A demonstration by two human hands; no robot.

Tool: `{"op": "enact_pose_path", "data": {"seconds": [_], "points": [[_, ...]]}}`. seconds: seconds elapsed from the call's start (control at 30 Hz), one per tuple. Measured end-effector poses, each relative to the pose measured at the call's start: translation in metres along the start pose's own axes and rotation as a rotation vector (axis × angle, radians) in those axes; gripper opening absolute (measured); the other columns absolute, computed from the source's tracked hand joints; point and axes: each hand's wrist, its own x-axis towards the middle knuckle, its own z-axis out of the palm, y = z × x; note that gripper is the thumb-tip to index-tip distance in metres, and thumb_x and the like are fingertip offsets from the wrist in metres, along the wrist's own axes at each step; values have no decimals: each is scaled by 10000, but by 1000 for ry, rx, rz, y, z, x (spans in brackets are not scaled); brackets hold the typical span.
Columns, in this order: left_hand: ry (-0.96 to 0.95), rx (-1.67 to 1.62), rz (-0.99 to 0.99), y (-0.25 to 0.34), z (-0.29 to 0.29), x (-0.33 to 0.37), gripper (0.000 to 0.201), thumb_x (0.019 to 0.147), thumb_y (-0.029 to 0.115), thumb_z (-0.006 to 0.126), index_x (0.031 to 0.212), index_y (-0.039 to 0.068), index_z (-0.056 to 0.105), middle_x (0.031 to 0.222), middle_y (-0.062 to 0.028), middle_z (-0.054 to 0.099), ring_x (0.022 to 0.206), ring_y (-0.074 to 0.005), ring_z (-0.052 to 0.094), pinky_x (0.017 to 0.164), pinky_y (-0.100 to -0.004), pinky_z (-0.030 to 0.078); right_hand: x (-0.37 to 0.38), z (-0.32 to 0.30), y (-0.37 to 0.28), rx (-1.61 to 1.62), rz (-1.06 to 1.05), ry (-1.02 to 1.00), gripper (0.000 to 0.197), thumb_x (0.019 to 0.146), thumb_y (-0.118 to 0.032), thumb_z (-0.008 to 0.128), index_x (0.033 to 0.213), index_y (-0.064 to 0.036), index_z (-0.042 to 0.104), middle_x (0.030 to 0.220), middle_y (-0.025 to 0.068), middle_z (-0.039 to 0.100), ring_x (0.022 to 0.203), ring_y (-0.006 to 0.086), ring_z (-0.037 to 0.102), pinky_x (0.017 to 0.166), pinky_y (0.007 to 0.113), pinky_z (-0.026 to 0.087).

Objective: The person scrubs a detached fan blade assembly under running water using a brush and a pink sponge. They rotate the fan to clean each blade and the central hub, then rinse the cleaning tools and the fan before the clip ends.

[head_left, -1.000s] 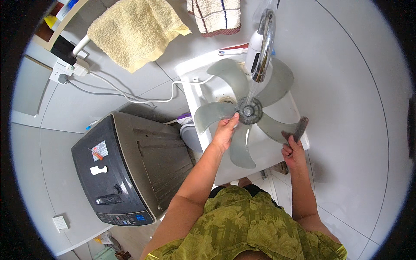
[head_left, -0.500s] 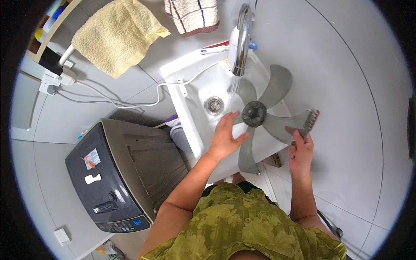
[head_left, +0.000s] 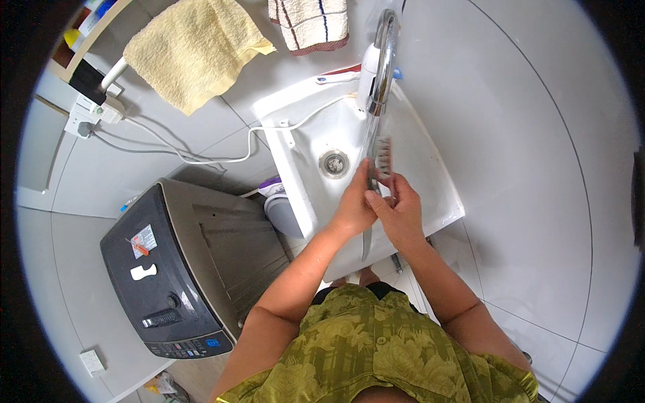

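A grey translucent fan blade (head_left: 367, 246) is turned edge-on over the white sink, so its hub and most of its surface are hidden. My left hand (head_left: 356, 207) is closed around its middle. My right hand (head_left: 402, 209) grips a scrubbing brush (head_left: 384, 158), bristles facing right, close against the blade. Both hands nearly meet just right of the drain (head_left: 334, 164). Directly above them hangs the spout of the chrome faucet (head_left: 383, 67); whether water flows is hard to make out against the blade.
The white sink (head_left: 437, 181) surrounds my hands. A white cord (head_left: 250, 142) crosses its left rim toward the faucet from a wall socket (head_left: 82, 119). Left of the sink stand a grey bucket (head_left: 282, 216) and a dark washing machine (head_left: 161, 269). Towels (head_left: 195, 54) hang above.
The fan blade has swung from facing up to edge-on, with my left hand now closed on it. My right hand has carried the brush leftward from the outer blade tip to the middle.
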Motion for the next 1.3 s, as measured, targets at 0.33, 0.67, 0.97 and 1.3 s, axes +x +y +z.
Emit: {"op": "enact_pose_path", "data": {"seconds": [0.33,0.67,0.97,1.3], "points": [[221,-1047,-230,-9,-57,3,752,757,-185,345,1437,119,248,1328,-171,383,1254,-387,418,976,-537,471,20,-12,62,-42,78,190,292,888,-222,609,1038,28,600,893,112,653,810,146,582,751,277,459],[280,-1455,-261,-39,-99,-9,546,928,-10,378,1447,124,273,1393,-243,385,1244,-417,442,987,-465,476,9,-66,117,-149,242,227,321,864,-257,639,970,41,586,814,111,621,765,181,574,714,301,457],[381,-1812,-333,-83,-121,-12,365,970,50,361,1328,33,424,1339,-249,462,1250,-346,462,920,-344,528,18,-59,114,-493,181,-165,336,774,-205,704,966,46,589,847,185,648,787,256,630,696,353,479],[394,-975,-616,-81,-122,-27,208,916,183,607,1094,77,585,940,1,613,813,-126,651,519,-198,462,32,-52,103,-218,266,-246,189,793,-78,661,932,31,592,764,73,621,720,157,574,695,295,462]]}}
